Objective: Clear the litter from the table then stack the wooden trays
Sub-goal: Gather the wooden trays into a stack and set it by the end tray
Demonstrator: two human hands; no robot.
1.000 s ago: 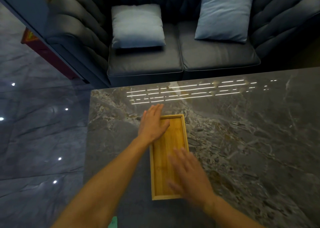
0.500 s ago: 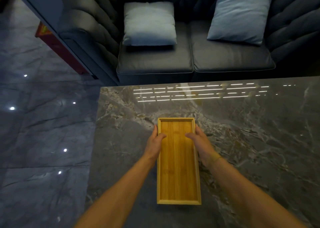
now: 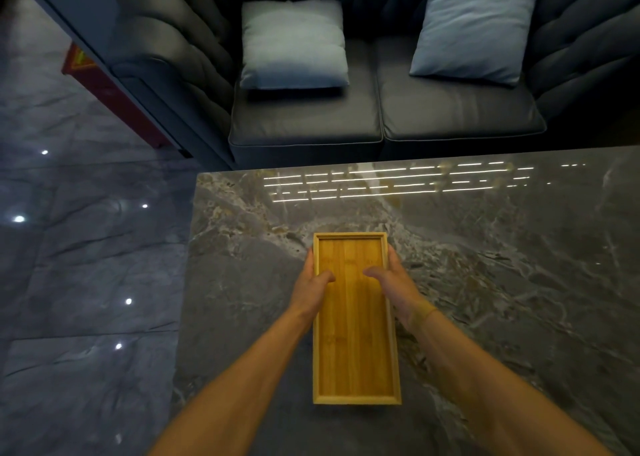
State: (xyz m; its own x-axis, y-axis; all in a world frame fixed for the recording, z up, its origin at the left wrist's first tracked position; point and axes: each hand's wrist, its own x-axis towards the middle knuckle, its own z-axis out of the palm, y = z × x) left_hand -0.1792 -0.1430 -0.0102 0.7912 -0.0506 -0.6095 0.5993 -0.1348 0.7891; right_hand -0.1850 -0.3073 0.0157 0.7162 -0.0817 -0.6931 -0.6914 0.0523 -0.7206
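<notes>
A long wooden tray (image 3: 355,334) lies lengthwise on the grey marble table (image 3: 502,282), empty inside. My left hand (image 3: 313,287) grips its left rim near the far end, thumb over the edge into the tray. My right hand (image 3: 393,284) grips the right rim opposite, thumb inside too. Whether another tray lies under it I cannot tell. No litter shows on the table.
The table's left edge (image 3: 187,299) drops to a glossy dark tiled floor (image 3: 86,265). Beyond the far edge stands a dark sofa (image 3: 381,116) with two pale blue cushions (image 3: 294,43). A red object (image 3: 104,85) sits on the floor at the left.
A second ago both hands lay flat over the tilted tray. They now clasp its two long rims, and the tray sits squared up, straight ahead of me.
</notes>
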